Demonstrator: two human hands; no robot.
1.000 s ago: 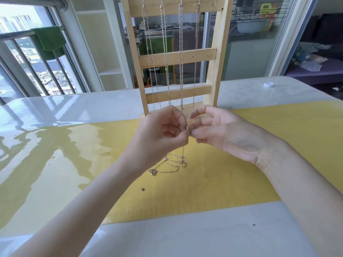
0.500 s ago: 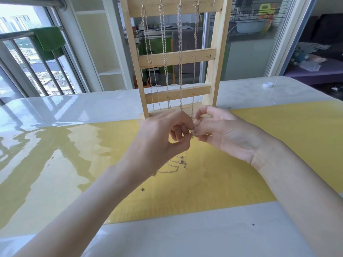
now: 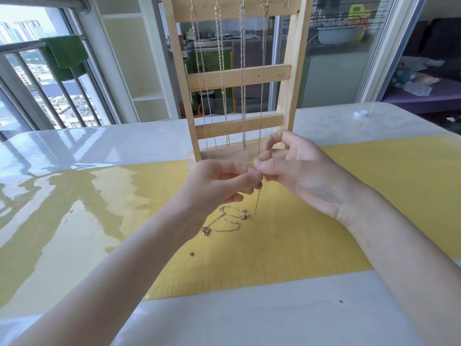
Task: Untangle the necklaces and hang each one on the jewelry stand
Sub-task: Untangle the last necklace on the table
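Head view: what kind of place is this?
Likely a high-rise flat, at a table by a balcony. Pointers: railing over rooftops with a green towel on it, a kitchen counter behind glass, and a sofa at right.

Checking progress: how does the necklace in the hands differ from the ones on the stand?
The held necklace is pinched at one end by the left hand and right hand; the hung necklaces dangle from hooks on the jewelry stand.
The held necklace lies partly looped on the yellow mat; the hung necklaces fall straight.
Both are thin metal chains.
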